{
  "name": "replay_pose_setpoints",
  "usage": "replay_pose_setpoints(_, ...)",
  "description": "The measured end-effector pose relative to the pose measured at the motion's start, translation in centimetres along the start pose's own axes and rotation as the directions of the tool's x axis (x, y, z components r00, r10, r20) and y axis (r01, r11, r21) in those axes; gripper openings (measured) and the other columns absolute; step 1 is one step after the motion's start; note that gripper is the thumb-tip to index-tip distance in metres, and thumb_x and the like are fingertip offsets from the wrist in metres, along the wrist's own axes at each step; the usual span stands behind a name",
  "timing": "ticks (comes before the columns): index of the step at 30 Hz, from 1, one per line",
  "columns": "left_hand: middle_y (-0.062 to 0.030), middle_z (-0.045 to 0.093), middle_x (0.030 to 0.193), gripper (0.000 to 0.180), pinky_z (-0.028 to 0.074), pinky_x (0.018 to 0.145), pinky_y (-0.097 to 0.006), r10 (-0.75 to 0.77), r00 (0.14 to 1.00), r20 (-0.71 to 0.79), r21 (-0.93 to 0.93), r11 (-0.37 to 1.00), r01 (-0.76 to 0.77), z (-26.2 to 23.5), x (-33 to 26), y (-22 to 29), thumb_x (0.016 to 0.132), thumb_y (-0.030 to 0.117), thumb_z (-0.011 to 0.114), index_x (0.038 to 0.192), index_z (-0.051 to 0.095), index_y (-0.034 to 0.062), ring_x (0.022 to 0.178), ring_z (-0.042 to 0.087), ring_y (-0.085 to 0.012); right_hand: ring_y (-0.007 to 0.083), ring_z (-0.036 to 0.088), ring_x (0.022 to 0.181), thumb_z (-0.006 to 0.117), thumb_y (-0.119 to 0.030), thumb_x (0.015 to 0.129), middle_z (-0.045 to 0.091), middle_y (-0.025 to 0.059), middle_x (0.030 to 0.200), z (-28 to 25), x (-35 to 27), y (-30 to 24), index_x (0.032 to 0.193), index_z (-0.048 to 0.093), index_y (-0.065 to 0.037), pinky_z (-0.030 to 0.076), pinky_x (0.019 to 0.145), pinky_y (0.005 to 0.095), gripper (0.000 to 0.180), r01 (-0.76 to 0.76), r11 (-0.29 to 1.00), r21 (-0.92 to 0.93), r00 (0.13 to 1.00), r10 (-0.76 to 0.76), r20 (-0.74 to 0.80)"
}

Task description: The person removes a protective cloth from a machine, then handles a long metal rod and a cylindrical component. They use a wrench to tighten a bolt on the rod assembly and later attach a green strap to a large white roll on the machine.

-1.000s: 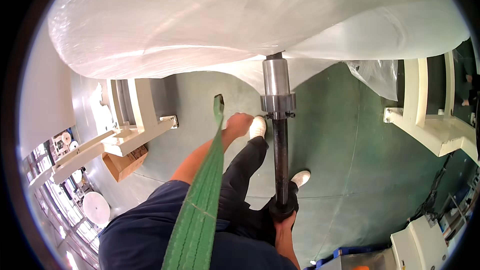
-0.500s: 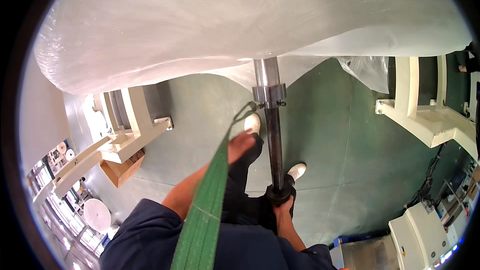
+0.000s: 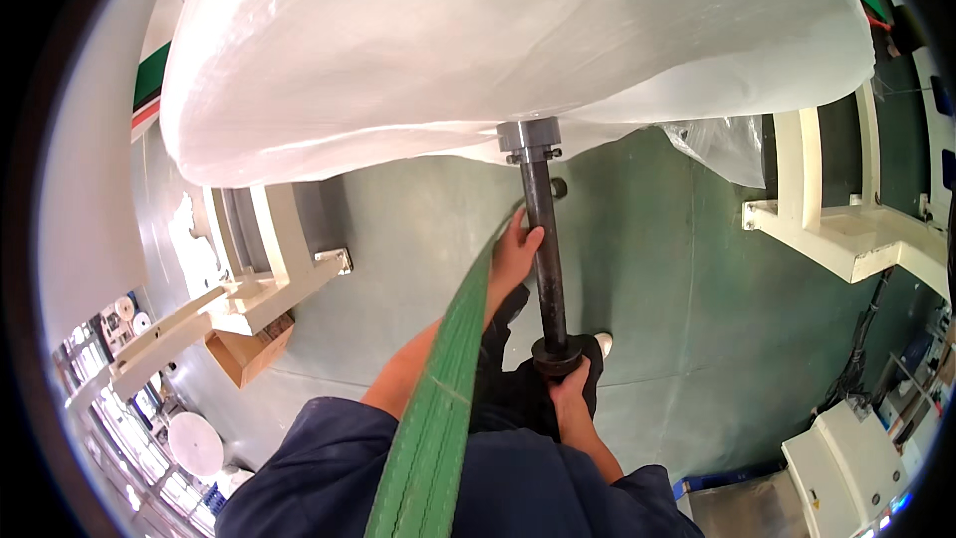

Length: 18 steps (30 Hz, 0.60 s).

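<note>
A long dark metal shaft [image 3: 544,259] sticks out toward me from under a large roll wrapped in clear film [image 3: 518,40]. A steel collar [image 3: 529,134] with small bolts sits on the shaft close to the roll. My right hand [image 3: 571,389] is closed round the shaft's near end, at a dark round flange [image 3: 556,355]. A green webbing strap [image 3: 438,408] runs up past my chest to the shaft, and its dark tip shows on the shaft's right side. My left hand [image 3: 510,259] is closed about the strap's narrow upper part, its thumb against the shaft.
Cream metal frames stand at left [image 3: 284,249] and right [image 3: 832,219], their feet on the green floor [image 3: 657,319]. By the left frame lies an open cardboard box [image 3: 249,349]. A cream machine cabinet [image 3: 841,468] stands at lower right. Loose clear film [image 3: 722,144] hangs from the roll.
My left hand has moved up to the strap and shaft. The strap's tip has passed from the shaft's left to its right. The bare silver section behind the collar is now hidden.
</note>
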<state>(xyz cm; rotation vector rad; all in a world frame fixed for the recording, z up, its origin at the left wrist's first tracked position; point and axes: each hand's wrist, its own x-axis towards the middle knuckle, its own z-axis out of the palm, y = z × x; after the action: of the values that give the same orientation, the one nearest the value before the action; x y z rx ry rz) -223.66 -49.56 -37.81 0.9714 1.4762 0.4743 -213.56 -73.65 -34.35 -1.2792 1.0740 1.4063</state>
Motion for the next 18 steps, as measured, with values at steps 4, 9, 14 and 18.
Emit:
replay_pose_setpoints(4,-0.0160,0.067,0.110,0.062,0.048,0.090,-0.032,0.068,0.986,-0.152,0.193,0.981,-0.038,-4.0,-3.4,-0.3,0.094,0.022,0.062,0.146,0.033,0.0039,0.101,0.064,-0.0201,0.0328,0.053,0.118,0.034,-0.050,0.094,0.053,0.0126,0.130,-0.8,-0.5,0.0,0.129,0.053,-0.012,0.045,0.099,0.0524,0.056,-0.007,0.999,-0.034,0.998,0.005,-0.056)
replay_pose_setpoints(9,-0.0168,0.064,0.113,0.058,0.050,0.089,-0.034,-0.018,0.946,-0.324,0.100,0.994,0.053,-12.6,-8.7,-2.4,0.097,0.026,0.058,0.145,0.035,0.0042,0.099,0.064,-0.0208,0.0296,0.044,0.129,0.029,-0.058,0.096,0.046,0.0106,0.143,-2.9,0.9,-0.6,0.137,0.046,-0.013,0.038,0.106,0.0497,0.063,-0.087,0.996,-0.035,0.996,0.088,0.021)
replay_pose_setpoints(14,-0.0167,0.058,0.125,0.059,0.046,0.096,-0.036,0.055,0.959,-0.277,-0.280,0.950,-0.136,-10.3,-8.9,4.9,0.095,0.025,0.059,0.144,0.035,0.0018,0.105,0.062,-0.0231,0.0330,0.049,0.124,0.031,-0.061,0.096,0.050,0.0128,0.137,-5.3,1.8,0.7,0.137,0.044,-0.006,0.038,0.105,0.0515,0.070,0.013,0.998,-0.060,0.997,-0.008,0.083)
replay_pose_setpoints(18,-0.0174,0.045,0.140,0.069,0.041,0.104,-0.038,0.288,0.896,-0.338,-0.366,0.837,-0.407,-5.2,-2.0,17.2,0.091,0.020,0.063,0.146,0.027,-0.0018,0.123,0.049,-0.0230,0.0344,0.058,0.107,0.028,-0.060,0.097,0.056,0.0186,0.125,-9.4,0.3,0.8,0.133,0.045,-0.002,0.046,0.094,0.0482,0.070,-0.002,0.995,-0.101,0.997,0.010,0.080)
